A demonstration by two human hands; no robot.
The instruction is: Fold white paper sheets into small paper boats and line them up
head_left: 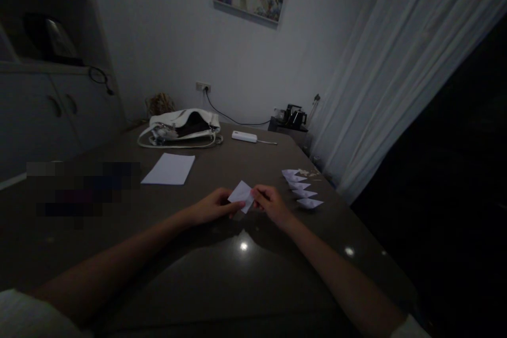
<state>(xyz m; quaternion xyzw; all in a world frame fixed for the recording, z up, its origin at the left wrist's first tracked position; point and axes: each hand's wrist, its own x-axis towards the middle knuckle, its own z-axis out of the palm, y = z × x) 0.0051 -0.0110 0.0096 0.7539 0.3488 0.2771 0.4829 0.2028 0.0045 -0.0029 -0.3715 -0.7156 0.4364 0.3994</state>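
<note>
Between my hands, just above the table, is a small folded paper (241,195), white and turned so it looks like a diamond. My left hand (216,205) grips its left and lower edge, thumb on top. On the other side, my right hand (270,202) pinches the right corner between thumb and fingers. To the right of my right hand stand several folded paper boats (309,203) in a row running away from me. A stack of white paper sheets (169,169) lies flat beyond my left hand.
The dark glossy table (222,285) spreads under everything. Toward its far end are a white handbag (182,124) and a white power bank (244,137) with a short cable. Small pale bits (308,173) lie behind the boats. A black kettle (296,117) stands past the far right corner.
</note>
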